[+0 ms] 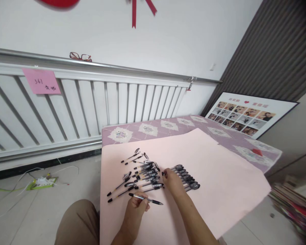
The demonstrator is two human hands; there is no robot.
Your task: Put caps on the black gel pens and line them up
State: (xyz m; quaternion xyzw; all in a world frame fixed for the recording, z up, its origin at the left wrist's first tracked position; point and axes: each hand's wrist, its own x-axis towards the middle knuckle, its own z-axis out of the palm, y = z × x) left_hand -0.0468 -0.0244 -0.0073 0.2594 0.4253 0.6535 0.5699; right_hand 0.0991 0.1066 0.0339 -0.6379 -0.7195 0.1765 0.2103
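Note:
My left hand (135,207) is closed round a black pen (153,200) held level over the pink paper sheet (219,177), its uncapped tip pointing right. My right hand (172,181) rests on the sheet between two groups of pens, fingers curled at a pen cap I cannot make out well. To its left lies a loose pile of several pens and caps (142,173). To its right a neat row of capped pens (187,177) lies side by side.
The sheet covers a low table with a purple patterned cloth (168,127). A white radiator (91,102) with a pink note stands behind, glasses on its top rail. A photo board (247,114) leans at right. My knee (78,221) and floor cables are at left.

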